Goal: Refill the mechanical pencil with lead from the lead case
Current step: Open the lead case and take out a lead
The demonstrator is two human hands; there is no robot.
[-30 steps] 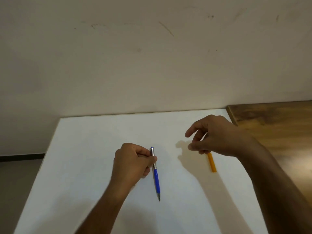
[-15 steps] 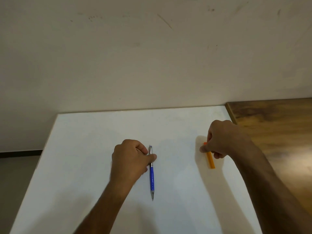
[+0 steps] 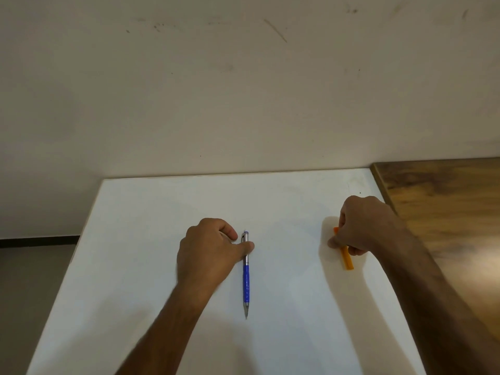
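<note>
Right hand (image 3: 359, 226) lowered onto lead case (image 3: 346, 259), left hand (image 3: 208, 250) pinching pencil (image 3: 246, 277)

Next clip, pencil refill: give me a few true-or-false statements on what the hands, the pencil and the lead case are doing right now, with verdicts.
1. The left hand grips the pencil near its silver top end. True.
2. The pencil tip points at the wall. False: it points toward the person.
3. The right hand pinches the orange lead case. True.
4. The lead case lies on the wooden surface. False: it is over the white table.
5. The pencil and lead case touch. False: they are well apart.
</note>
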